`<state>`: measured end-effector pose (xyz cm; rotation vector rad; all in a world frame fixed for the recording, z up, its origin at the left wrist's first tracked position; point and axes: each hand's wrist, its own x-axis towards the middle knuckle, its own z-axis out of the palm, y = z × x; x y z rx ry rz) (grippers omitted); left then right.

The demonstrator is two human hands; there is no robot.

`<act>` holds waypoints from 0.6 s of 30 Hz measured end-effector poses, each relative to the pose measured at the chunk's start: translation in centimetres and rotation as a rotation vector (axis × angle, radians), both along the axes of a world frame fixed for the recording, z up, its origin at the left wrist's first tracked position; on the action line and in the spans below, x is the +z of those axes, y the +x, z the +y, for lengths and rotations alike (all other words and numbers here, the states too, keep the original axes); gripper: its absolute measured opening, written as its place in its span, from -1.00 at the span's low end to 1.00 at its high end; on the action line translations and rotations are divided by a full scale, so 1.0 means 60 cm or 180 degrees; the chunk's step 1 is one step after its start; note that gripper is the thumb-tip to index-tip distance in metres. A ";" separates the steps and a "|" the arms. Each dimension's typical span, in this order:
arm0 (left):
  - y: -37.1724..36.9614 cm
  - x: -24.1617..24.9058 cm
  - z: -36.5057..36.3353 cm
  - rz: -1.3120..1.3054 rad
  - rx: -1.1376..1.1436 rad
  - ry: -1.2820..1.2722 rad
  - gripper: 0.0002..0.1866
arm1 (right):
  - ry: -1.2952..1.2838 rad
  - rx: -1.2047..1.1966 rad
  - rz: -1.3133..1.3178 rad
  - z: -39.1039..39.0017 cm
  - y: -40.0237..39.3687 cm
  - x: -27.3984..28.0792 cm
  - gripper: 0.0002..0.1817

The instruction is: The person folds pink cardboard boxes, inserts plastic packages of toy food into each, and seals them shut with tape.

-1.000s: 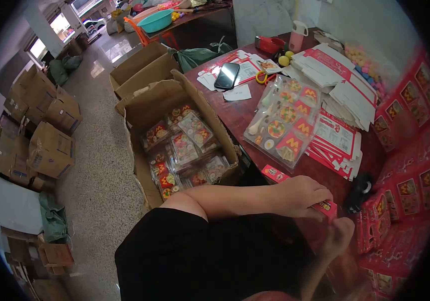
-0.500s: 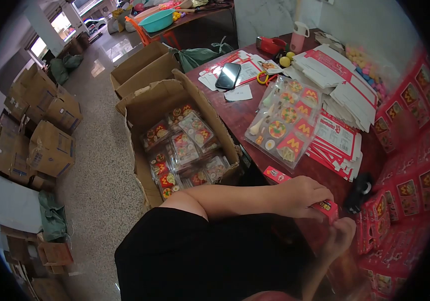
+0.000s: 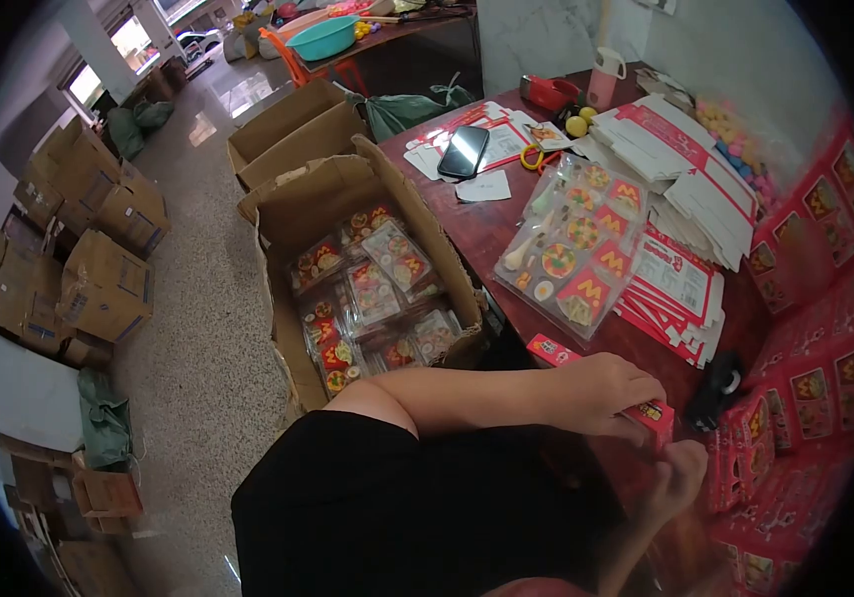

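Observation:
A long red box (image 3: 654, 418) lies under my left hand (image 3: 614, 390), whose fingers wrap over its middle, and its far end (image 3: 550, 348) shows beyond the wrist. At the box's near end is my right hand (image 3: 682, 473), slightly blurred, with its curled fingers pressed against the end. Clear packs of toy food (image 3: 578, 244) lie on the table beyond my hands. To the right of the box sits a black object (image 3: 715, 390), perhaps a tape dispenser.
An open carton (image 3: 268, 234) holds several toy packs. Flat white-and-red boxes (image 3: 685, 149), a phone (image 3: 464, 151), yellow-handled scissors (image 3: 532, 157) and a pink bottle (image 3: 605, 80) are on the red table (image 3: 427, 194). Red printed packaging (image 3: 815, 398) is piled at the right.
The surroundings have shifted slightly right and down in the view. Both hands stay at the red box, with the right hand's fingers slightly changed in position.

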<state>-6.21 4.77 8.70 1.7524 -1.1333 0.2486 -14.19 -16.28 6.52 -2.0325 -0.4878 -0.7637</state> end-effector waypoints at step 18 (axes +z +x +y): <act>-0.001 0.012 0.011 0.0150 -0.0239 0.0214 -0.56 | -0.0797 -0.0062 0.0368 -0.005 -0.007 0.012 -0.89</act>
